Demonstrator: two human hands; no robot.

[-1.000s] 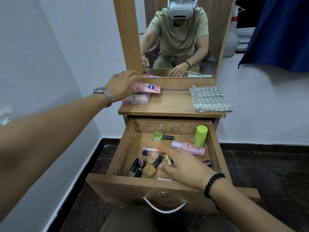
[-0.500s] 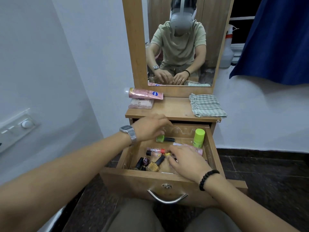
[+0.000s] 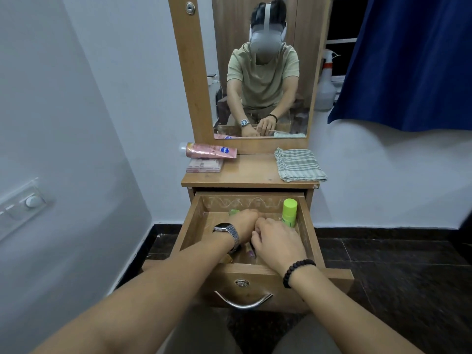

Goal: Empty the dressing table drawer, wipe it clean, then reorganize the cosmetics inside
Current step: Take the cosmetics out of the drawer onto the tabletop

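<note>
the left hand (image 3: 244, 223), a second ago up on the tabletop at the pink tube (image 3: 210, 150), has dropped into the open drawer (image 3: 194, 231) beside the right hand (image 3: 277, 242). both hands lie knuckles-up over the small bottles; whether either grips anything cannot be told. emptying appears to be continuing. the tube lies released on the flat pink case (image 3: 203, 165); the green stick (image 3: 289, 212) stands in the far right corner, the checked cloth (image 3: 298, 167) unused. the view sits further back than earlier.
</note>
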